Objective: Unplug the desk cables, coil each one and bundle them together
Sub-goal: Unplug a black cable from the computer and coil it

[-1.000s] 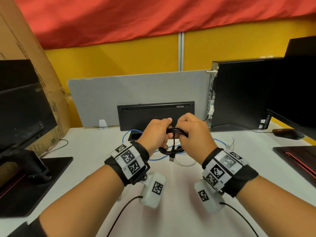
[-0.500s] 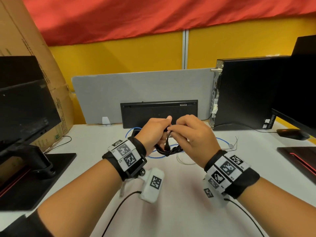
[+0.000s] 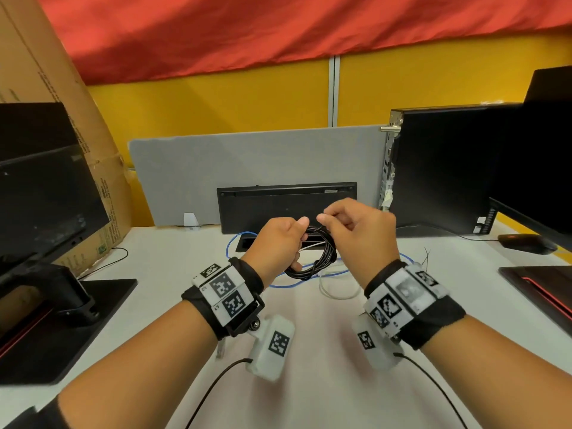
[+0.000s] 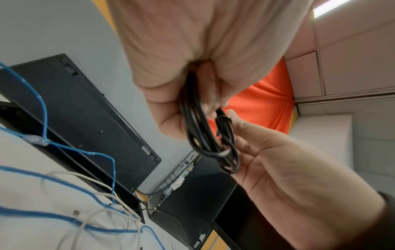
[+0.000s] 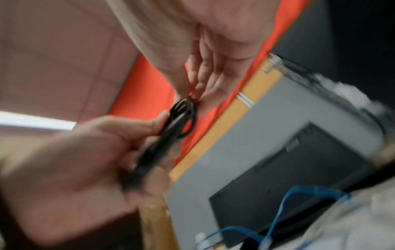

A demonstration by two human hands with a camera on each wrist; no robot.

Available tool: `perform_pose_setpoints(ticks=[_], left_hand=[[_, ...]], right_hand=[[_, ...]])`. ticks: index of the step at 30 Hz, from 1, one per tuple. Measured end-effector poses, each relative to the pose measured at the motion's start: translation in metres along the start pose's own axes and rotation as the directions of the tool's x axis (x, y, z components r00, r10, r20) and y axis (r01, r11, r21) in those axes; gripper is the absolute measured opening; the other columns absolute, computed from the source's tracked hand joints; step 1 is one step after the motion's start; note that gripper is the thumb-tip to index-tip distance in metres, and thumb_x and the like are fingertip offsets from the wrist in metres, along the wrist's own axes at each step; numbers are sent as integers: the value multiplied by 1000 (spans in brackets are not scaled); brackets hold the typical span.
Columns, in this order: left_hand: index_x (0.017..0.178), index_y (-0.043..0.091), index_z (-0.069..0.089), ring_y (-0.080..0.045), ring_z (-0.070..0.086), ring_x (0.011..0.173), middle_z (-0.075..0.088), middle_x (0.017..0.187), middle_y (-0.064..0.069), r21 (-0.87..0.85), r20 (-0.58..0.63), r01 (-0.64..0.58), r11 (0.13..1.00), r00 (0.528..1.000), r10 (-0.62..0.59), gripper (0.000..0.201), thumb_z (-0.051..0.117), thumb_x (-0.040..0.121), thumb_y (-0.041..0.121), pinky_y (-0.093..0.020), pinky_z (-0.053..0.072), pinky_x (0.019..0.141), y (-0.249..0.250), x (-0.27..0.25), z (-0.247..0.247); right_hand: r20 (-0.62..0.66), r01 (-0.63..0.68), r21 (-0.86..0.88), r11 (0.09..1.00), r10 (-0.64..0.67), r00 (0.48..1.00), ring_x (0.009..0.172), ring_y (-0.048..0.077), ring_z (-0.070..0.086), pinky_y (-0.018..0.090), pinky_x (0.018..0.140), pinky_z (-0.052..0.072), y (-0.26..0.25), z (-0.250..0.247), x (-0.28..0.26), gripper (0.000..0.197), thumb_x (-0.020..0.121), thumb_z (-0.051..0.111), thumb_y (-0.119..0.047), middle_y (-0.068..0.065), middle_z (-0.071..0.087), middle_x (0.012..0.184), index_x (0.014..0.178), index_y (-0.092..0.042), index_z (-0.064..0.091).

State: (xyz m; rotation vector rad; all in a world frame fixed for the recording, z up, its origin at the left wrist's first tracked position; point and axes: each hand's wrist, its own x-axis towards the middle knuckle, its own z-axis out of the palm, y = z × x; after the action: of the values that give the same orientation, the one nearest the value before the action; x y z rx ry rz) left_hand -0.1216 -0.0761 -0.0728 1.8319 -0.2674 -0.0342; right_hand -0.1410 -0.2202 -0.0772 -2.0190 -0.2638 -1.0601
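A black cable (image 3: 322, 258) is wound into a small coil and held above the desk. My left hand (image 3: 286, 239) grips one side of the coil in its curled fingers, and the loops hang below it. My right hand (image 3: 335, 221) is close on the right and pinches a strand at the top of the coil. In the left wrist view the black cable (image 4: 205, 133) runs through the left hand (image 4: 205, 88), with the right hand (image 4: 273, 160) beside it. In the blurred right wrist view the right hand (image 5: 192, 91) pinches the black cable (image 5: 181, 113).
A blue cable (image 3: 291, 283) and a white cable (image 3: 337, 294) lie loose on the white desk (image 3: 309, 382) under my hands. Behind them a black keyboard (image 3: 288, 205) leans on a grey divider (image 3: 247, 162). A computer tower (image 3: 448, 168) and mouse (image 3: 526, 243) are right, a monitor (image 3: 46, 196) left.
Both hands have risen a little and drawn slightly apart. The coil now hangs as a wider loop from my left hand, and the dangling plug is out of sight.
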Motion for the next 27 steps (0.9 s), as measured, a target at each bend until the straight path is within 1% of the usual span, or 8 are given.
perform_pose_setpoints(ticks=[2, 3, 6, 9, 11, 16, 20, 27], left_hand=[[75, 13, 54, -6, 41, 34, 39, 52, 4, 19, -38, -15, 1000, 999, 15, 35, 43, 101, 34, -33, 45, 57, -1, 2, 1], [75, 14, 54, -5, 43, 33, 40, 52, 4, 15, -55, -21, 1000, 998, 21, 35, 43, 101, 35, -34, 45, 59, -1, 3, 0], [75, 15, 54, -3, 46, 33, 44, 57, 3, 25, -99, -40, 999, 994, 43, 36, 42, 101, 36, -35, 48, 61, -1, 6, -3], [77, 15, 54, -3, 48, 34, 47, 61, 1, 47, -124, -58, 997, 990, 64, 35, 41, 102, 36, -37, 51, 63, -1, 7, -6], [77, 15, 54, -3, 47, 34, 47, 60, 1, 35, -136, -67, 997, 988, 71, 34, 41, 101, 35, -38, 50, 63, -1, 7, -10], [79, 12, 56, -5, 44, 35, 44, 56, 0, 1, -132, -78, 997, 988, 77, 34, 43, 101, 34, -31, 47, 55, -6, 7, -20], [80, 9, 56, -7, 40, 37, 41, 46, 8, -25, -74, -107, 994, 992, 104, 34, 43, 102, 31, -26, 43, 48, -11, 5, -36], [81, 8, 58, -7, 33, 44, 39, 52, 7, -138, 61, -22, 990, 998, 31, 32, 45, 102, 29, -24, 42, 49, -19, 1, -67]], right_hand=[[72, 221, -175, 959, -212, 975, 69, 24, 67, 32, 67, 55, 2, -2, -5, 10, 90, 65, -10, 8, 72, 77, 91, -6, 74], [119, 241, -220, 945, -220, 968, 73, 27, 67, 32, 69, 54, 3, -2, -7, 14, 92, 61, -8, 12, 71, 82, 96, -4, 73], [183, 146, -199, 969, -109, 977, 81, 21, 61, 27, 77, 46, 4, 0, -11, 25, 96, 53, -14, 10, 67, 93, 114, -4, 68], [247, 15, -118, 993, 15, 969, 89, 14, 56, 27, 83, 49, -2, 6, -13, 39, 90, 64, -26, 6, 58, 105, 124, -7, 63], [255, -55, -107, 993, 81, 964, 93, 13, 57, 25, 86, 49, -5, 9, -9, 39, 87, 69, -26, 5, 59, 109, 122, -9, 65], [283, -246, 30, 969, 228, 932, 75, 16, 68, 34, 76, 57, -9, 15, -3, 9, 83, 73, -18, 2, 72, 80, 90, -13, 75], [472, -551, 313, 774, 376, 797, 71, 25, 65, 29, 62, 55, -13, 19, -2, 8, 82, 73, -8, 15, 71, 81, 87, -1, 73], [702, -770, 506, 389, 333, 629, 68, 15, 63, 24, 62, 48, -19, 35, -12, 10, 86, 67, -7, 12, 69, 80, 91, 1, 70]])
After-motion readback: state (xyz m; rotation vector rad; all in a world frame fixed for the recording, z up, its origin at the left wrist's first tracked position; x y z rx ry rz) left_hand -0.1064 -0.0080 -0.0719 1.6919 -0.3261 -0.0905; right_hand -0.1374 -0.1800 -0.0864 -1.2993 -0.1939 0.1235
